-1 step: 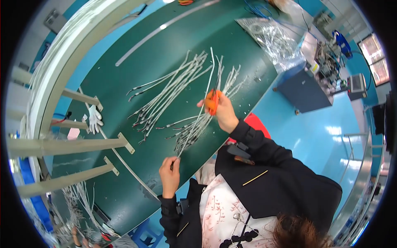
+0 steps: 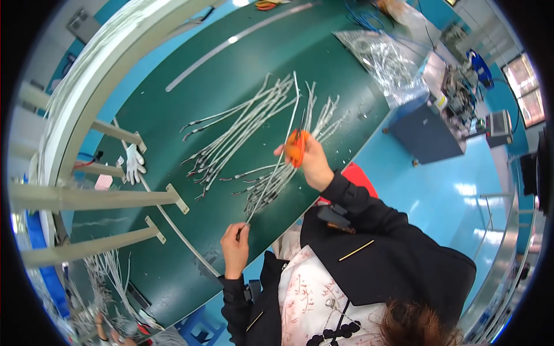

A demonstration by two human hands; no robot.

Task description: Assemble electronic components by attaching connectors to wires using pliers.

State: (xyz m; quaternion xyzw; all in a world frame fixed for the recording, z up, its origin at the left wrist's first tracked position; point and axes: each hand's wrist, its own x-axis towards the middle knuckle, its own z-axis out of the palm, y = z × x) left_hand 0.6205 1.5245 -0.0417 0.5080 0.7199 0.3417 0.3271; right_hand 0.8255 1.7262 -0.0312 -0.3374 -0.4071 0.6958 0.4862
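Observation:
My right hand point(image 2: 315, 167) is closed around orange-handled scissors point(image 2: 296, 151), their narrow blades pointing away from me. One long grey-white cable point(image 2: 296, 95) passes beside the scissors and slants down to my left hand point(image 2: 235, 251). The left thumb and fingers pinch its near end close to the table's front edge. Under and beside my right hand lies a bunch of similar cables point(image 2: 270, 190) with dark ends. A second bunch point(image 2: 245, 127) is spread to the left of it, its dark tips toward the lower left. Whether the right fingers also touch the long cable, I cannot tell.
Pale metal frame legs point(image 2: 98, 197) stand on the green table point(image 2: 196, 138) at left, near a white glove point(image 2: 135, 164). A clear bag point(image 2: 381, 60) lies far right, a clear strip point(image 2: 213, 52) far left. A red stool point(image 2: 360, 179) stands by my right arm.
The scissors have tilted slightly in my right hand, and more of their blades shows. The view has shifted a little. My left hand still pinches the cable.

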